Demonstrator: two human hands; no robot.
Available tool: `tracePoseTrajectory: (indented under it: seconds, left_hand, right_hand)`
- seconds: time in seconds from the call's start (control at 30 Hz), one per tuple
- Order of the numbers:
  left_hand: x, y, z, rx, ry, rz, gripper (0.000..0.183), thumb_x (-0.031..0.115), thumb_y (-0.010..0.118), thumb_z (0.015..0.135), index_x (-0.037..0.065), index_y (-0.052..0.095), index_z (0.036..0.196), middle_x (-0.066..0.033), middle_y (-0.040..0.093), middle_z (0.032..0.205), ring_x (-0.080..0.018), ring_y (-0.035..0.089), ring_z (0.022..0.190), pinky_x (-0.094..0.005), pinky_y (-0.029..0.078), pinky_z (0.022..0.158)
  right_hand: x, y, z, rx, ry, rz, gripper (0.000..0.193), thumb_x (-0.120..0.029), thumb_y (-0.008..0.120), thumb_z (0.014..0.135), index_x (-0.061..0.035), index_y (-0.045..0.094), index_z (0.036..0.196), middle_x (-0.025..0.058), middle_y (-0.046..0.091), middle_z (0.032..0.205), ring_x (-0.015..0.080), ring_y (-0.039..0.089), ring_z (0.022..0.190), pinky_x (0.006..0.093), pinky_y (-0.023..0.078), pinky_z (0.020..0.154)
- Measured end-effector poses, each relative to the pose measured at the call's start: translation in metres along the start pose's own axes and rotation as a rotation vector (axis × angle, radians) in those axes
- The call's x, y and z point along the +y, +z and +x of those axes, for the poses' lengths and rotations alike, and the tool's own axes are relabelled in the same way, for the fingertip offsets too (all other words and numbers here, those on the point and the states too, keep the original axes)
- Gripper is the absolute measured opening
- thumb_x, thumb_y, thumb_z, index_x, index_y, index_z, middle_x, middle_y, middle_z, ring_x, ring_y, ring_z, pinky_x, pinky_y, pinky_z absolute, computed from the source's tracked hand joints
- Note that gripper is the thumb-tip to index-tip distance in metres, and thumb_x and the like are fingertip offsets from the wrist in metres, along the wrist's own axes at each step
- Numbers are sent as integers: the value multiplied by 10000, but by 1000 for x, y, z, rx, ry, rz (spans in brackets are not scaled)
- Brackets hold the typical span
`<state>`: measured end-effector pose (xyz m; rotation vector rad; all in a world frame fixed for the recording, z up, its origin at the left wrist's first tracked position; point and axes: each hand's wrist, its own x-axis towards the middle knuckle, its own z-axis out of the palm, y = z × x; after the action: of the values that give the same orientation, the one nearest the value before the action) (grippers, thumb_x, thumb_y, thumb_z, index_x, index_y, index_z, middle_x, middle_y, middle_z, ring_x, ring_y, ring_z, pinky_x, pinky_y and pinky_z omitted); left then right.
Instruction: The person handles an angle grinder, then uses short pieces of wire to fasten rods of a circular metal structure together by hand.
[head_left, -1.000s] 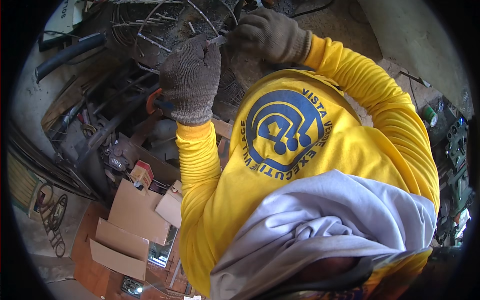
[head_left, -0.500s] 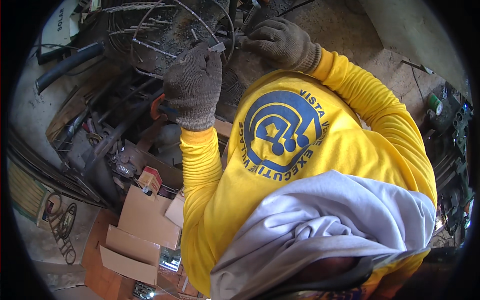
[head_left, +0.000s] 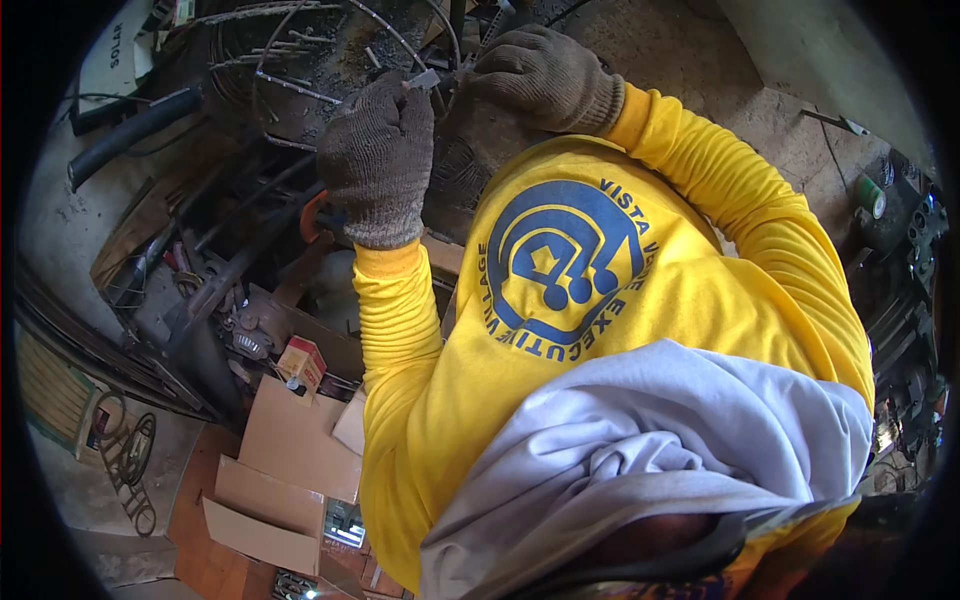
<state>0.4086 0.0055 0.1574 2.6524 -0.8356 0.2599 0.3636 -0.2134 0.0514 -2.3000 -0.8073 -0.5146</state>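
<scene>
Both my hands wear brown knitted gloves and sit close together at the top of the head view. My left hand [head_left: 378, 165] is closed, with a small grey metal piece [head_left: 425, 79] sticking out at its fingertips. Just to the right, my right hand [head_left: 545, 80] has its fingers curled inward toward that piece; what they hold is hidden. A thin bent metal rod [head_left: 298, 90] with pale marks along it curves beside and beyond my left hand. An orange, curved part [head_left: 315, 216] shows by my left wrist.
A black tube [head_left: 135, 135] lies far left. Metal bars and an old motor-like part [head_left: 250, 330] crowd the left side, above opened cardboard boxes [head_left: 300, 440]. Thin rods [head_left: 290, 55] lie on the dirty ground ahead. A green can [head_left: 870, 197] stands among metal parts at right.
Both hands have shifted slightly up and to the left, still close together. The small metal piece has moved along with my left hand.
</scene>
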Motion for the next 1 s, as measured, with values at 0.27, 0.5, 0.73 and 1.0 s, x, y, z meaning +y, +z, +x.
tracePoseTrajectory:
  seconds: [0.27,0.5,0.73,1.0]
  left_hand:
    - [4,1,3,-3,-14,-14,150,222,719,880,77,756,896,-121,712,771,-316,696,681,-397,564,628]
    - [1,4,4,21,23,39,154,216,708,877,76,755,920,-123,717,792,-320,699,693,-407,570,640]
    - [2,3,3,-11,-7,41,169,210,708,869,69,759,949,-136,729,823,-328,712,726,-409,579,665]
    - [-11,-4,-20,205,-331,-548,141,60,801,838,-4,738,947,-105,734,874,-183,695,781,-328,554,744]
  right_hand:
    - [-4,0,10,20,-85,-124,389,-174,713,801,-150,712,1190,59,704,1100,275,678,1070,414,560,931]
    - [3,-1,18,-59,-143,-185,362,-189,702,827,-164,713,1187,52,677,1175,258,642,1151,401,544,978]
    - [3,-1,19,-116,-79,-229,352,-198,715,827,-163,714,1177,59,688,1129,270,667,1095,403,559,949]
    - [6,-26,-5,81,32,-113,449,-172,718,839,-186,686,1287,77,722,1073,294,695,1029,399,579,907]
